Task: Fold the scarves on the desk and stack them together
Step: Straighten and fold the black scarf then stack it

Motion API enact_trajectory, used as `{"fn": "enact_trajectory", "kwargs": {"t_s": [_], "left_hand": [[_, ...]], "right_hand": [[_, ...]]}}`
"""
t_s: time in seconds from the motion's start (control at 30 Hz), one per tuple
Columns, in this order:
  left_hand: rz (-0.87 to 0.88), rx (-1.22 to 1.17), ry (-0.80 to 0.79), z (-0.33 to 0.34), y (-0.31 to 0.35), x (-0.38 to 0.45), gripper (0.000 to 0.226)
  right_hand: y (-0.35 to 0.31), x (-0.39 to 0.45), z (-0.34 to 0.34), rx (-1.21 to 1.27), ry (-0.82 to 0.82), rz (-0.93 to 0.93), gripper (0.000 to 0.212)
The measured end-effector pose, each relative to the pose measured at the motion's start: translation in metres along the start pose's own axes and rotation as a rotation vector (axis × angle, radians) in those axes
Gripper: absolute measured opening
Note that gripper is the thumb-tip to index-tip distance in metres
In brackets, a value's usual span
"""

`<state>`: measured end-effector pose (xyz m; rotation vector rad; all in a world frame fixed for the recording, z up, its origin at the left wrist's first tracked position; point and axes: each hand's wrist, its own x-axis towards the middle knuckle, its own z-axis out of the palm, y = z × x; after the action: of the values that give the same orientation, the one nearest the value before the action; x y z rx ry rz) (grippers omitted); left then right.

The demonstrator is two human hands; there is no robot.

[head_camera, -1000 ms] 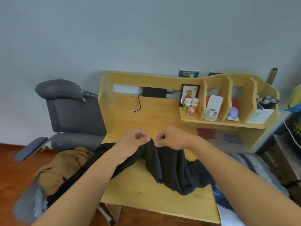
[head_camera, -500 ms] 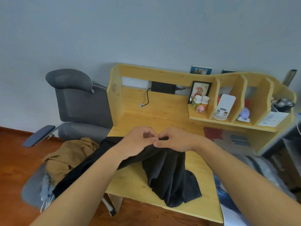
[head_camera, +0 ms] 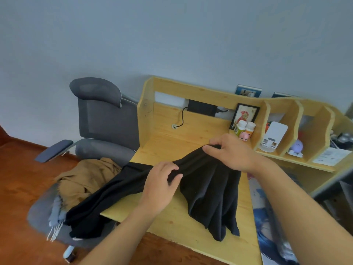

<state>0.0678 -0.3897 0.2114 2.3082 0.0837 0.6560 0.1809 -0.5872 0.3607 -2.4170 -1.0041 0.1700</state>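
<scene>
Pine desk point(head_camera: 168, 219), largest item: your work surface, with bare board at the near left where a fold can be laid flat.

Grey office chair point(head_camera: 107, 119), left of the desk: its seat carries a tan scarf point(head_camera: 84, 178) and a pale fringed scarf point(head_camera: 55, 213), both unfolded, so by my judgement the task is at an early stage.

Black scarf point(head_camera: 210, 188), the item in hand: its long axis runs from the near left, where one end droops off the desk edge onto the chair seat, up to the far right at your hands; past them the other end hangs down in pleats toward the near edge of the desk.

Right hand point(head_camera: 233, 152): fingers curled, pinching the top edge at the scarf's highest point.

Left hand point(head_camera: 162, 184): fingers curled around the same edge, to the near left of the right hand, with a short taut stretch between the two.

Handling advice: keep that edge taut, work your hands apart along it to find the corners, and draw the drooping end up onto the desk before you fold.
</scene>
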Motion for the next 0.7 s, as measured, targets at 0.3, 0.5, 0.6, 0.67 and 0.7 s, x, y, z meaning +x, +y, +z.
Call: {"fn": "enact_trajectory", "kwargs": {"t_s": [0.3,0.5,0.6,0.67,0.7], "left_hand": [[0.055,0.085,0.195,0.002,-0.010,0.000,0.005],[0.295,0.211,0.264,0.008,-0.012,-0.011,0.010],[0.316,0.261,0.222,0.013,-0.012,-0.018,0.010],[0.248,0.260,0.210,0.015,-0.009,-0.023,0.016],[0.201,0.244,0.210,0.015,-0.007,-0.024,0.016]], "right_hand": [[-0.001,-0.004,0.004,0.045,0.036,0.030,0.048],[0.000,-0.006,0.005,0.063,0.074,0.074,0.045],[0.000,-0.008,0.008,0.072,0.080,0.090,0.044],[-0.001,-0.008,0.010,0.086,0.079,0.094,0.042],[-0.002,-0.008,0.011,0.087,0.075,0.091,0.042]]}}
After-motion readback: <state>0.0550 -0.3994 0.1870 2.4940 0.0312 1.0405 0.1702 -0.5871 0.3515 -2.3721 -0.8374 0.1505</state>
